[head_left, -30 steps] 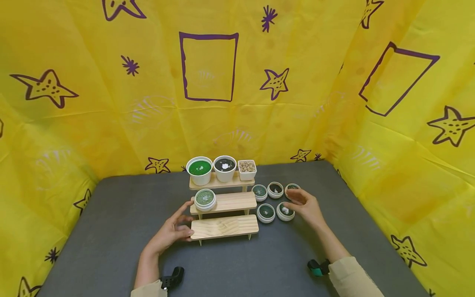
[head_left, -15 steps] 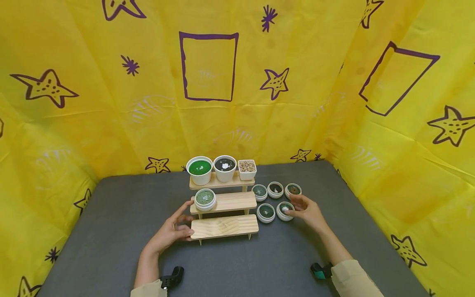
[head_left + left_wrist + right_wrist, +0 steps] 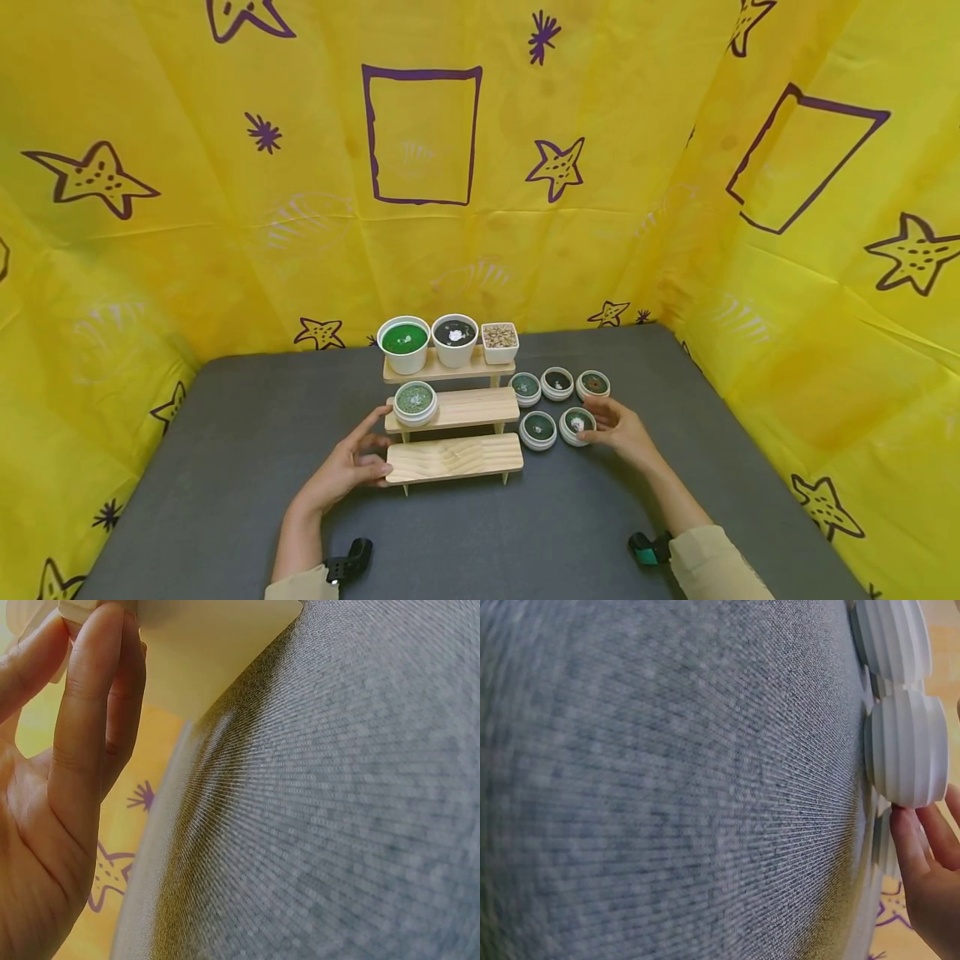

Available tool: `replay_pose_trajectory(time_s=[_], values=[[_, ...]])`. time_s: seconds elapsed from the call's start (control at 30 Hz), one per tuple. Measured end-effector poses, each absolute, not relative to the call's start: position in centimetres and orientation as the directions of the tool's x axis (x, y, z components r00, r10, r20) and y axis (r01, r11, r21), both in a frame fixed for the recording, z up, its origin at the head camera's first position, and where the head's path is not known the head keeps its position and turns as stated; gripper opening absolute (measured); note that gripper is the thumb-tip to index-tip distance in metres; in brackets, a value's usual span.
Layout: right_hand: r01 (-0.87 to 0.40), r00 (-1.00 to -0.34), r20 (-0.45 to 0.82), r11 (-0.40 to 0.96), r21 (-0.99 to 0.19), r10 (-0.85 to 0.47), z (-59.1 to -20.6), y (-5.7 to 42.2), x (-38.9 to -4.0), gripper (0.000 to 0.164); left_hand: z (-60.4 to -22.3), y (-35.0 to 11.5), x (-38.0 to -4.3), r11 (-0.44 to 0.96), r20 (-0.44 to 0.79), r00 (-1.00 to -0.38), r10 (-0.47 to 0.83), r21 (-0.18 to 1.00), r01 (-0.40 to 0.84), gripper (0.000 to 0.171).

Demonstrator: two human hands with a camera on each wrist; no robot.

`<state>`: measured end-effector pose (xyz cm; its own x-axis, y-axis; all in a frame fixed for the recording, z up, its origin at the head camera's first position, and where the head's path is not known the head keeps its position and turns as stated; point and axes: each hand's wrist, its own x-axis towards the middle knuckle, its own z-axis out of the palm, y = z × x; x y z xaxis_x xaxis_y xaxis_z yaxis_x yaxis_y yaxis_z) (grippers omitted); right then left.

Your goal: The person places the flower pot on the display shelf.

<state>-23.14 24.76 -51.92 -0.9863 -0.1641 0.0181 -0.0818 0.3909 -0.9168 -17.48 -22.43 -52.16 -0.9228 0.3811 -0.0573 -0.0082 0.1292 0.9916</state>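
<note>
My left hand [image 3: 347,462] grips the left end of a stepped wooden stand [image 3: 454,458], thumb at the lowest shelf and index finger reaching to the middle one. In the left wrist view, the fingers [image 3: 82,705] pinch a pale wooden edge. My right hand [image 3: 624,435] is at the right side of a white ribbed pot [image 3: 577,427] with a dark green top and pale centre. Its thumb touches the pot's near side and its loosely bent fingers lie at the far right side. In the right wrist view, the thumb tip meets the pot's wall [image 3: 906,750], which stands on the table.
Several similar pots [image 3: 537,431] stand close around it, right of the stand. One pot [image 3: 414,402] sits on the middle shelf. The top shelf holds a green-filled cup [image 3: 405,346], a dark-filled cup [image 3: 454,342] and a square cup [image 3: 499,343]. Yellow cloth [image 3: 315,250] walls the table.
My right hand has drawn slightly right, off the top of the near pot and away from the far right pot, which now shows fully. The left hand and stand have stayed put.
</note>
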Motion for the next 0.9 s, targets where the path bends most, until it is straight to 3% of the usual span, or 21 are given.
replay_pose_trajectory(time_s=[0.9], values=[[-0.073,-0.983,0.0,0.386,-0.92,-0.185,-52.65,24.74,-23.04,0.06,-52.21,-22.48,-17.48,0.119,-0.06,-0.92,0.387,0.993,-0.015,0.094]])
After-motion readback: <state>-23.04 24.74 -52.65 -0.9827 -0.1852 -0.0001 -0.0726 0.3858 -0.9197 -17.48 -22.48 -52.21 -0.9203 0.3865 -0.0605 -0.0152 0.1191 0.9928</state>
